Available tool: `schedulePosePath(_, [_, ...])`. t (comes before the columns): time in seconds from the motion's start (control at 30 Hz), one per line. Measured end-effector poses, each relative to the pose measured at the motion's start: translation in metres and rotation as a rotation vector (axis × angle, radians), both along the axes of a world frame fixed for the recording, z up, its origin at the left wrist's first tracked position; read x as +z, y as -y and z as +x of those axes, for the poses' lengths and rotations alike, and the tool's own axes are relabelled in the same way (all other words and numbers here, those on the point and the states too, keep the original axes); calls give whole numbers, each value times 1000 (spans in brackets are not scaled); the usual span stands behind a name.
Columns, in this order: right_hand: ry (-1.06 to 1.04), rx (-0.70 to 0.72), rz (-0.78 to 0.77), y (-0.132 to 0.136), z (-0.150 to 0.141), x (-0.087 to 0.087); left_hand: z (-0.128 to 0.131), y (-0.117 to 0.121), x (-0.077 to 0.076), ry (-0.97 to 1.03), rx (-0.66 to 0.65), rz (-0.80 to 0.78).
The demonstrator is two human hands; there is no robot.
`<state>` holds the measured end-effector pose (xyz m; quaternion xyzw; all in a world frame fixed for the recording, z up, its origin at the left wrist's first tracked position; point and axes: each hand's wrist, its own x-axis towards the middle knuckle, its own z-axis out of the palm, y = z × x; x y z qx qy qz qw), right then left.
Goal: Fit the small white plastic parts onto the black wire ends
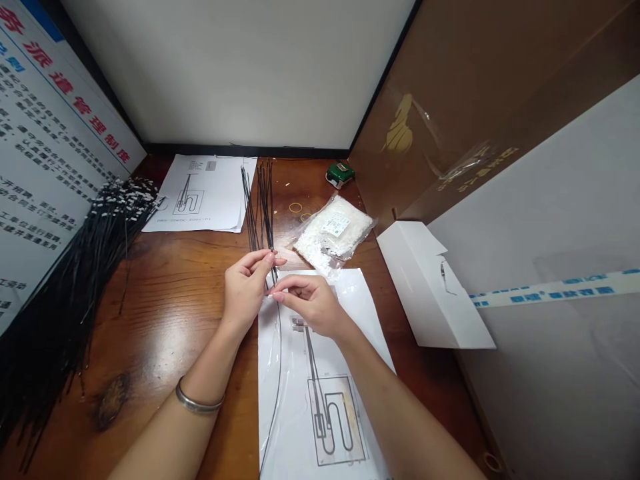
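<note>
My left hand (243,287) pinches with thumb and forefinger at the upper end of a thin black wire (280,353). The wire trails down over a printed drawing sheet (370,320) to the bottom edge of the view. My right hand (315,303) is closed in a pinch just below the left fingertips, at the same wire end. A tiny white piece, perhaps a connector, shows between the fingertips; its shape is too small to make out. Just beyond my hands lie several straight black wires (265,200), their near ends partly hidden by my fingers.
A clear bag of small white pieces (335,230) lies beyond my right hand, near a green tape measure (340,175). To the right stands a white folded box (430,287). A large black wire bundle (70,313) with white ends and more printed sheets (220,193) are left.
</note>
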<state>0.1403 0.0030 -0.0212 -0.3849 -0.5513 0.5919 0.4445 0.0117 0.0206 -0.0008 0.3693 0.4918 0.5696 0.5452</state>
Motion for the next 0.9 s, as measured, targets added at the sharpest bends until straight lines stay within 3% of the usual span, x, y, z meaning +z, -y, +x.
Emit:
schedulePosePath(0.17, [-96, -86, 63, -3, 2, 0, -15, -11, -1, 142, 111, 8])
schedulePosePath(0.3, [-167, -206, -102, -8, 4, -4, -30, -19, -1, 246, 135, -28])
schedulePosePath(0.4, [-247, -329, -175, -10, 4, -6, -28, -15, -2, 171, 45, -21])
schedulePosePath(0.53, [-319, -419, -207, -12, 5, -4, -11, -2, -3, -92, -168, 43])
schedulePosePath(0.67, [-342, -376, -224, -12, 7, -2, 0, 6, 0, -262, -308, 95])
schedulePosePath(0.9, [-302, -289, -208, -11, 9, -3, -2, 9, -2, -315, -372, 139])
